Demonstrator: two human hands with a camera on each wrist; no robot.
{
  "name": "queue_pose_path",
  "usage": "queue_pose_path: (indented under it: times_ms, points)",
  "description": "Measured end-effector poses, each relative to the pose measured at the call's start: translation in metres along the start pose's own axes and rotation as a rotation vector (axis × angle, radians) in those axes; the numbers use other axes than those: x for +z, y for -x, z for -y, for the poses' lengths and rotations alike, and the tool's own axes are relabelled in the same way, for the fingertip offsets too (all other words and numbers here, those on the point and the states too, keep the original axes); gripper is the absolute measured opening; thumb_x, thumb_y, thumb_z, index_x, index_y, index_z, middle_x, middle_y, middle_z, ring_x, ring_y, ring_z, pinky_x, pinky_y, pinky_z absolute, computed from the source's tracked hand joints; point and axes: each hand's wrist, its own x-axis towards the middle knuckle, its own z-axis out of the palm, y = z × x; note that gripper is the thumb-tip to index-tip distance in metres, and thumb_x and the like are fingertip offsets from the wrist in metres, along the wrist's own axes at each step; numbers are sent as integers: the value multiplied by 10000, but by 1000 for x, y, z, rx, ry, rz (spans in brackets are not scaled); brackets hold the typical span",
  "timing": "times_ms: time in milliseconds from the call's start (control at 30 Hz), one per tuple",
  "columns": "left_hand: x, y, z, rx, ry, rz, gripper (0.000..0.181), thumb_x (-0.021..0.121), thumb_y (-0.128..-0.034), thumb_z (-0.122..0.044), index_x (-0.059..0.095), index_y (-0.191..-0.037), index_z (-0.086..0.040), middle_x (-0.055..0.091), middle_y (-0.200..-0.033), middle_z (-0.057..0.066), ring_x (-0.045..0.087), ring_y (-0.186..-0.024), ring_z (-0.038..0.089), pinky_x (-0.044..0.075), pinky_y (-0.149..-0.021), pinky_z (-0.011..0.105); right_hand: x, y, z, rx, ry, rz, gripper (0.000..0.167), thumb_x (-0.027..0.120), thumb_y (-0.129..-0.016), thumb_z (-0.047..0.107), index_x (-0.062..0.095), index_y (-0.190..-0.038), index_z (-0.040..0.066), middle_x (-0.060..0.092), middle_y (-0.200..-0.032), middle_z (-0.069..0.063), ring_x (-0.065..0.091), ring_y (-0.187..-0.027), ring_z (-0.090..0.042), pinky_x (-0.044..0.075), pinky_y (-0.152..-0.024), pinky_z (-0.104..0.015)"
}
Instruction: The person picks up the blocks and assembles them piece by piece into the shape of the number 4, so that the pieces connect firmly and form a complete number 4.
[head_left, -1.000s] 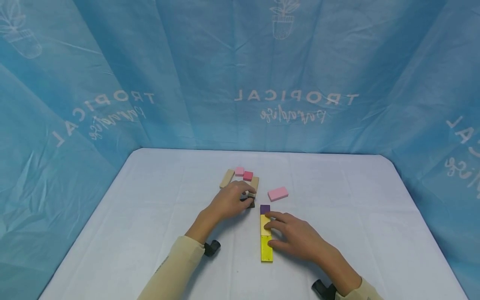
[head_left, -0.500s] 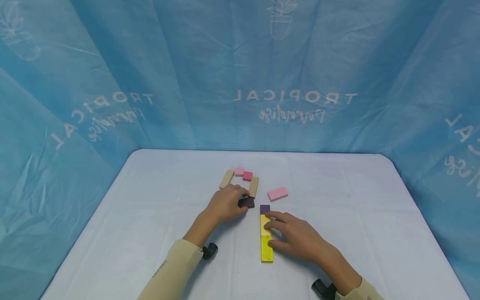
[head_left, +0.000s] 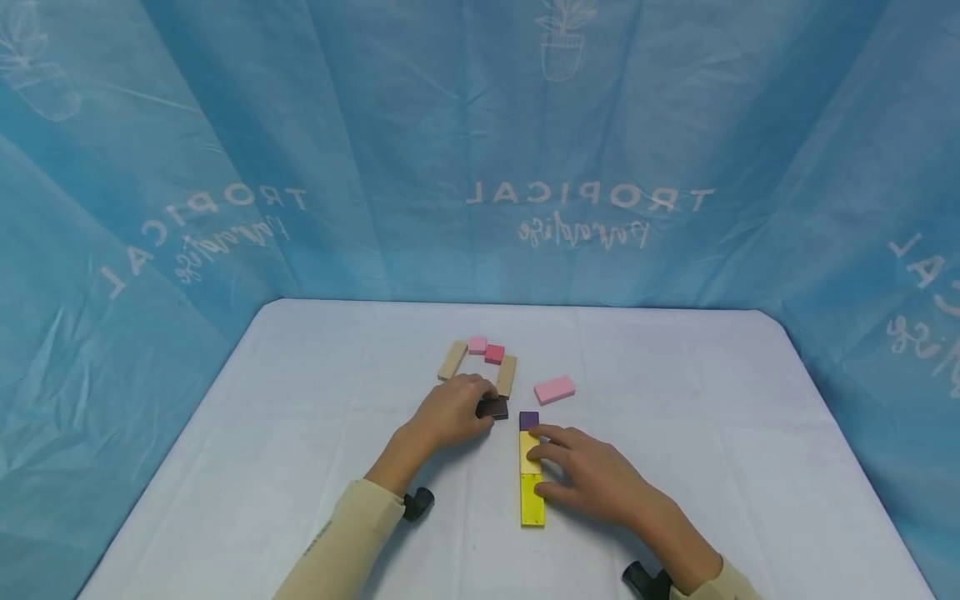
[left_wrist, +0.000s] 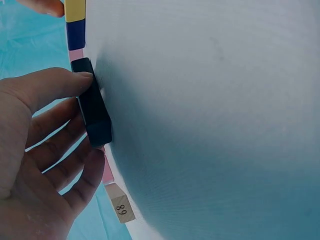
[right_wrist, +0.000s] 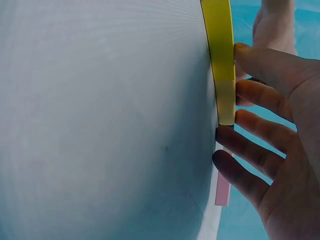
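Your left hand [head_left: 452,410] pinches the dark block [head_left: 495,409] between thumb and fingers; your right hand [head_left: 598,477], fingers spread, touches the bright yellow block [head_left: 532,508] and pale yellow block [head_left: 529,467] at its fingertips

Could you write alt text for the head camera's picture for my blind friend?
A person's left hand holds a dark block while their right hand touches a row of purple, pale yellow and bright yellow blocks on a white table. Beyond lie two tan blocks, a red block, a small pink block and a larger pink block. A blue curtain hangs behind.
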Motion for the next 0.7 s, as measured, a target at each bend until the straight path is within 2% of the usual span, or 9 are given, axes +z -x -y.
queue_pose_path:
  times_ms: [167, 433, 700]
  points:
    - [-3, 0, 0, 25, 11, -13, 324, 751, -804, -287, 683, -1092, -156, 639, -1040, -43, 547, -917, 104, 487, -844, 316, -3, -3, 0, 4, 5, 1, 415, 658, -853, 520, 636, -1219, 326, 441, -1438, 63, 455, -1258, -172, 442, -965, -439]
    - [-7, -1, -1, 45, 20, 0, 332, 758, -801, -265, 684, -1108, -163, 639, -1067, -43, 540, -946, 115, 480, -871, 325, -5, -6, 0, 10, 0, 14, 413, 654, -856, 524, 636, -1219, 327, 439, -1438, 67, 454, -1257, -174, 437, -969, -445]
    - [2, 4, -4, 68, 12, 38, 325, 752, -816, -279, 679, -1118, -183, 633, -1065, -49, 531, -935, 109, 482, -864, 311, -1, -2, 0, 26, -25, 27, 410, 660, -848, 529, 634, -1214, 347, 443, -1434, 73, 457, -1258, -180, 444, -959, -457]
